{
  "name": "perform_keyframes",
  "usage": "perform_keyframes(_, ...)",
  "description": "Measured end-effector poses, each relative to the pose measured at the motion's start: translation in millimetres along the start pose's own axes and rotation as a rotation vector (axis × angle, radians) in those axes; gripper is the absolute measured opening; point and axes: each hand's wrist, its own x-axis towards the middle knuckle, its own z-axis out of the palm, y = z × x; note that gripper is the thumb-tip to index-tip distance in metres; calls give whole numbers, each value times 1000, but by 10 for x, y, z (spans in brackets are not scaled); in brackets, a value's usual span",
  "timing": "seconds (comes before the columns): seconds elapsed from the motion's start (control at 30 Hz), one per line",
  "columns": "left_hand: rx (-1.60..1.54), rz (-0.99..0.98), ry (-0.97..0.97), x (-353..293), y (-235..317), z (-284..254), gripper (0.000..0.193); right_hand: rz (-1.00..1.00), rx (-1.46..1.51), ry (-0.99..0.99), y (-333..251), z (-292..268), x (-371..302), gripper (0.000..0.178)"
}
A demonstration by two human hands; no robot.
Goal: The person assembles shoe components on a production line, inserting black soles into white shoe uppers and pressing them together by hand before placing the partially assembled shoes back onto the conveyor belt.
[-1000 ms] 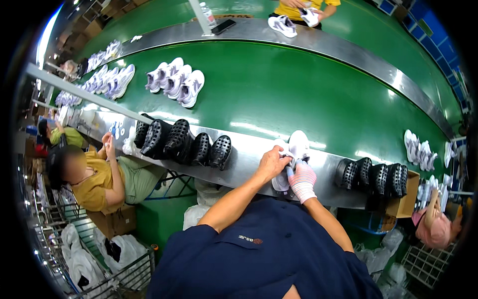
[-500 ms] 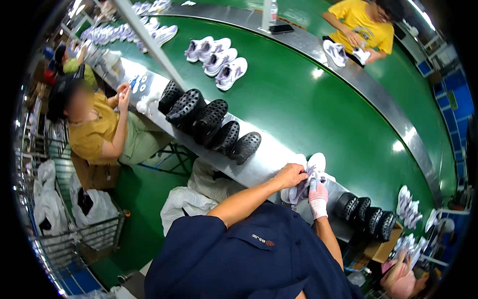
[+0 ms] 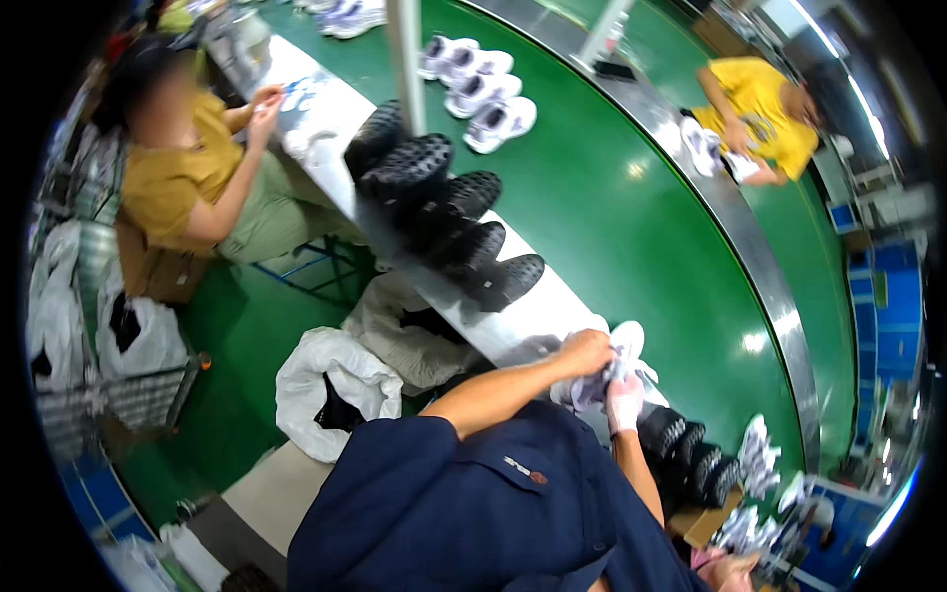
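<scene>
A white and lavender sneaker lies on the metal ledge in front of me, toe pointing away, with a second sneaker close at its left. My left hand is bare and bent over the lacing area, its fingers closed; what they pinch is blurred. On the sneaker's near right side, my right hand, in a pale pink and white glove, is closed on the upper. White lace or strap ends show just right of the fingers. Motion blur and the hands hide much of both shoes.
Black shoe-shaped pieces with holes stand left and right on the ledge. More sneakers sit on the green belt, near a metal post. White sacks are below. Co-workers sit at left and across.
The whole view has shifted and turned, so the surroundings sit differently in the picture. Both hands stay at the same sneaker; the right hand sits slightly lower against it.
</scene>
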Motion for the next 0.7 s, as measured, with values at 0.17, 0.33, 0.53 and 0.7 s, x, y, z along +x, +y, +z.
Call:
perform_keyframes(0.17,-119,-79,-51,69,-106,-226,38,61,-206,-57,-127,-21,63,29)
perform_keyframes(0.33,-140,-276,-183,102,50,-372,38,84,-141,50,-281,-111,-200,40)
perform_keyframes(0.53,-153,-356,-291,112,120,-395,31,96,-24,19,-265,-195,-304,42)
perform_keyframes(0.7,-146,-178,-163,92,324,-490,21,81,44,-63,-264,-360,-430,35)
